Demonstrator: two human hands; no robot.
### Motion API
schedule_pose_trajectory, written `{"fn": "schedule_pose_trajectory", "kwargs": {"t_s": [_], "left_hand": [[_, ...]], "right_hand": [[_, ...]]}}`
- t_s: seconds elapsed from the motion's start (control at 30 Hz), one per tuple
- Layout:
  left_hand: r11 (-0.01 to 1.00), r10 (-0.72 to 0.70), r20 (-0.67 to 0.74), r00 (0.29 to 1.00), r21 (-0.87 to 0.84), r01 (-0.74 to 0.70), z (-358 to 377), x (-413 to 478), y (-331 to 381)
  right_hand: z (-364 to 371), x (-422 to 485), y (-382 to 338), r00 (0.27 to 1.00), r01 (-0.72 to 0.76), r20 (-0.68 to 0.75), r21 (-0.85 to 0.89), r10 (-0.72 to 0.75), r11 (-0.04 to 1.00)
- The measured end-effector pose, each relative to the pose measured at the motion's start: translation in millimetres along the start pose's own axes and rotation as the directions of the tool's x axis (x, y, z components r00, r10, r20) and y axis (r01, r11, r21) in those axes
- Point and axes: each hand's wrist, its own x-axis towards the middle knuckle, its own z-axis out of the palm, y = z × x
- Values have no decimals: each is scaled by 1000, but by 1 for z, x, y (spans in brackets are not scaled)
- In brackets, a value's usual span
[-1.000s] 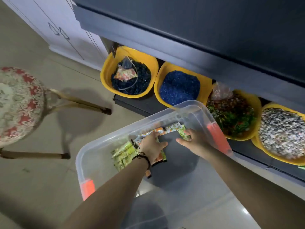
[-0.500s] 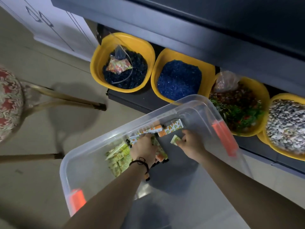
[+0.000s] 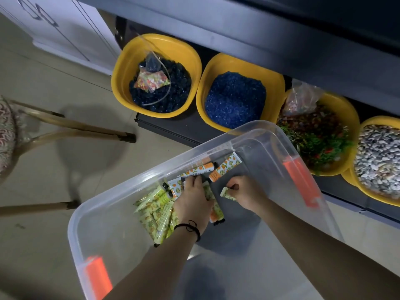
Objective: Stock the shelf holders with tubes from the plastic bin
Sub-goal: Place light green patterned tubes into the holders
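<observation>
A clear plastic bin (image 3: 266, 135) with orange latches stands on the floor in front of me. Inside lie several small tubes: yellow-green ones (image 3: 155, 211) in a heap at the left and orange-printed ones (image 3: 225, 167) near the far wall. My left hand (image 3: 193, 202) is down on the tubes in the middle, its fingers curled over them. My right hand (image 3: 244, 191) is closed on one pale green tube (image 3: 226, 193), whose flat end sticks out to the left. No shelf holders are in view.
A low dark shelf (image 3: 173, 128) behind the bin carries yellow tubs: dark blue stones (image 3: 160, 92), blue gravel (image 3: 236, 98), mixed green and red bits (image 3: 318, 135), grey pebbles (image 3: 381, 161). A chair (image 3: 65, 126) stands at the left, a white cabinet (image 3: 65, 31) behind.
My view has moved closer and lower over the bin. My right hand has picked a green tube off the bin floor and closed on it; my left hand stays on the pile.
</observation>
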Motion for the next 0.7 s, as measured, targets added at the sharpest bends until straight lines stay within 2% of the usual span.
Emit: {"fn": "schedule_pose_trajectory", "kwargs": {"t_s": [0.1,0.27,0.4,0.5,0.7], "left_hand": [[997,74,33,997,34,-75,1,-4,-2],[996,83,39,996,-20,-82,-2,2,0],[981,85,154,984,-188,-56,-12,9,-10],[931,183,238,954,-353,-91,-24,11,-22],[895,249,119,961,-406,-182,-70,-11,-28]], "right_hand": [[-2,-3,-2,1000,1,8,14,-2,1000],[-12,-9,-6,1000,-6,3,28,6,1000],[-20,-20,-13,999,33,-11,-7,-33,999],[-29,-35,-23,993,103,-41,-84,-107,991],[-59,-76,-50,969,219,-78,-160,-234,962]]}}
